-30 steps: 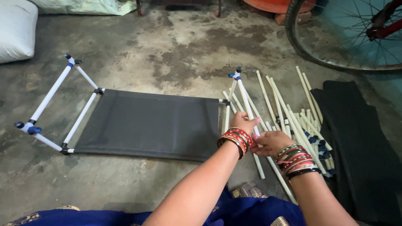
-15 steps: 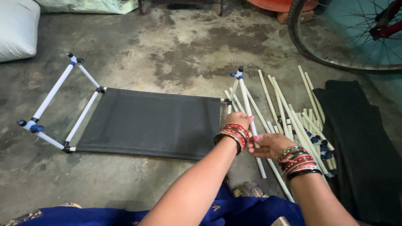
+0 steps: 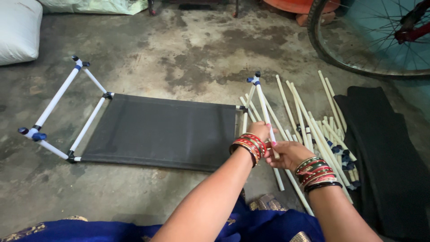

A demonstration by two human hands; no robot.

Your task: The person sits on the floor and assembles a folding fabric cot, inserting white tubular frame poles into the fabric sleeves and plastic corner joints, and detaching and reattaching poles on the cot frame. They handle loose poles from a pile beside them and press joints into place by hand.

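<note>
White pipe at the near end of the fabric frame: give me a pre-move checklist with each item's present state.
1. Left hand on the white pipe: ok.
2. Right hand at the same pipe, just below the left: ok.
3. Pipe's far end carries its blue connector: ok.
4. Pipe's near end seated in a joint: cannot tell, hands cover it.
5. Dark fabric panel lies flat on the floor: ok.
6. Loose pipes lie beside the right hand: ok.
</note>
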